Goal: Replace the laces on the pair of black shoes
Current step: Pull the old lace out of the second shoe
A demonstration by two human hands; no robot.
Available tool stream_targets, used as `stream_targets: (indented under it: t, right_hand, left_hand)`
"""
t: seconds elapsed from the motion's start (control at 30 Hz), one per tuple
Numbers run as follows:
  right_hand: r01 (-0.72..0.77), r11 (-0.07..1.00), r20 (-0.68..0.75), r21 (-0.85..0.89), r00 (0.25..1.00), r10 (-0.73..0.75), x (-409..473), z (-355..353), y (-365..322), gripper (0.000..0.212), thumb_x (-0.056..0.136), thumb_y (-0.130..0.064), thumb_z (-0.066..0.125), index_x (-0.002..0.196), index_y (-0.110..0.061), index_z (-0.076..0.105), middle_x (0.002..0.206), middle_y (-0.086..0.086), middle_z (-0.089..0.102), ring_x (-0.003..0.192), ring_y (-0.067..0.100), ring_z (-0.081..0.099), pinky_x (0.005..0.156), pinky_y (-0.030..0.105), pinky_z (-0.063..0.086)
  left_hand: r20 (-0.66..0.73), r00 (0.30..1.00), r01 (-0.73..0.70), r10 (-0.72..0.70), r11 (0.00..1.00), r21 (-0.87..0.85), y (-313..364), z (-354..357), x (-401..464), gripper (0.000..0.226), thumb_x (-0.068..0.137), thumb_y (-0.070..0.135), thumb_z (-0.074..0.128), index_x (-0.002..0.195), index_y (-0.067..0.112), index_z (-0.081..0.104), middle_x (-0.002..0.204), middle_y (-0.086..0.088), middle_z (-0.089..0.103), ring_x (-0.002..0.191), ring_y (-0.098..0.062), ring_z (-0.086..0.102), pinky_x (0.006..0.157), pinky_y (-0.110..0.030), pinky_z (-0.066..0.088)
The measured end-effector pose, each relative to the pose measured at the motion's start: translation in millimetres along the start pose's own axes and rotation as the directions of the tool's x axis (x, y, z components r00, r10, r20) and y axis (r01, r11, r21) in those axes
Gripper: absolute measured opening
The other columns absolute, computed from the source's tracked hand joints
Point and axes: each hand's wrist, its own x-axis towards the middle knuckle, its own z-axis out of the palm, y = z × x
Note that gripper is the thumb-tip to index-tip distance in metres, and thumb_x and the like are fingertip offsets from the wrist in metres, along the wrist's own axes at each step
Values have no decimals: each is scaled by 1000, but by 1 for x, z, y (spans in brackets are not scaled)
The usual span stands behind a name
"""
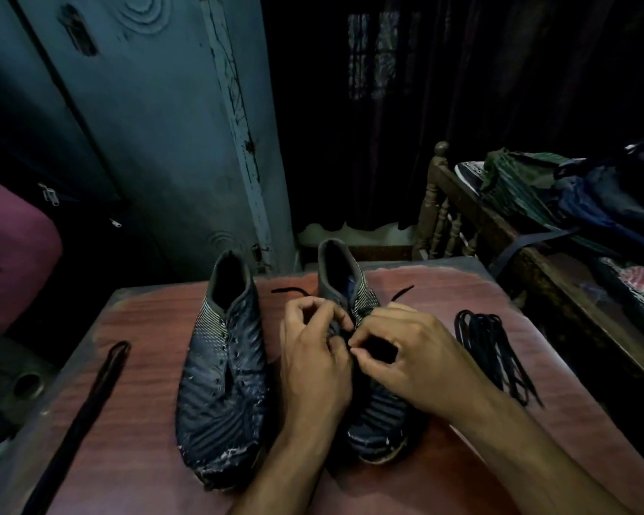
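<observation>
Both forearms come in from the near edge and meet over the right shoe [354, 291]. Left hand [313, 351] has its fingers curled at the shoe's lace area; right hand [406, 354] is curled too, thumb and forefinger pinched together right beside the left fingertips. Both grips closed at the eyelets, apparently pinching the black lace; the exact hold is hidden by the fingers. Two loose ends of that lace [289, 290] stick out on the bench on either side of the shoe, just beyond the hands.

Left shoe [224, 369] stands just beside the right one, toe near, heel far, with no lace showing in its eyelets. Both shoes are dark with a pale dotted pattern near the collar and scuffed toes.

Reddish wood-grain bench [145, 421] carries everything. Bundled black laces [495, 351] lie on the bench to the right of the right hand, apart from it. One long black lace [90, 403] lies stretched out at the left, running near to far, well apart from the shoes.

Far right: wooden bed frame [443, 202] with piled clothes [573, 191].
</observation>
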Motion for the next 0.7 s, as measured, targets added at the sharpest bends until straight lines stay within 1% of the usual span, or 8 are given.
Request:
stream_targets:
  t: [0.1, 0.17, 0.23, 0.3, 0.37, 0.47, 0.53, 0.7]
  right_hand:
    - [-112, 984, -86, 136, 989, 124, 1, -10, 5, 4, 85, -20, 74, 87, -23, 72, 81, -15, 68, 77, 3, 64, 70, 19, 51]
    - [-266, 939, -145, 219, 943, 301, 2, -14, 13, 12, 85, -15, 76, 81, -25, 71, 74, -12, 69, 70, 5, 65, 64, 17, 49]
    - [-404, 875, -118, 268, 887, 446, 3, -13, 20, 17, 84, -13, 76, 76, -26, 69, 69, -6, 68, 62, 10, 63, 59, 25, 49]
    - [-490, 813, -8, 316, 855, 518, 4, -11, 20, 18, 85, -13, 75, 72, -24, 69, 65, 1, 69, 59, 22, 64, 55, 33, 48]
    - [-563, 740, 120, 367, 818, 563, 4, -12, 16, 21, 91, -16, 71, 70, -19, 68, 58, 4, 67, 46, 16, 56, 47, 26, 40]
    - [-699, 492, 325, 518, 693, 643, 5, -16, 9, 32, 101, -26, 59, 80, -4, 69, 56, 10, 60, 34, 13, 35, 39, 16, 24]
    - [-725, 383, 381, 572, 648, 659, 6, -16, 5, 37, 103, -31, 55, 89, 0, 70, 58, 12, 60, 33, 12, 32, 38, 13, 21]
    - [-689, 421, 301, 590, 671, 677, 9, -7, -4, 36, 102, -35, 58, 82, -7, 68, 58, 9, 62, 36, 13, 43, 35, 19, 31]
  left_hand:
    - [3, 1000, 19, -19, 1000, 0, 0, -3, 2, 16, 76, 19, 52, 73, 31, 63, 98, 8, 47, 100, -18, 52, 87, -34, 44]
    - [-8, 1000, 6, -6, 1000, 20, 1, -5, 3, 22, 76, 32, 47, 73, 28, 68, 91, 8, 46, 93, -19, 51, 82, -32, 42]
    - [2, 1000, 3, -3, 999, 38, 7, -6, 1, 27, 78, 40, 48, 73, 26, 71, 84, 10, 44, 85, -16, 50, 75, -30, 41]
    - [48, 999, 0, -3, 998, 60, 10, -4, -1, 26, 80, 50, 58, 73, 27, 70, 79, 10, 45, 76, -7, 51, 66, -20, 37]
    - [90, 996, -35, 28, 996, 77, 10, -2, -3, 20, 83, 47, 71, 75, 29, 69, 76, 11, 49, 74, -1, 53, 64, -12, 36]
    - [85, 995, -51, 50, 999, 2, 6, -2, -3, 11, 90, 29, 74, 81, 28, 70, 78, 12, 55, 76, -1, 56, 67, -9, 36]
    - [58, 998, -8, 13, 997, -77, 6, -4, -2, 13, 93, 23, 72, 82, 29, 70, 80, 11, 58, 78, -1, 58, 69, -9, 37]
    - [165, 986, 75, -38, 973, -220, 11, -6, -3, 12, 93, 18, 73, 84, 25, 74, 86, 6, 63, 85, -2, 61, 73, -9, 39]
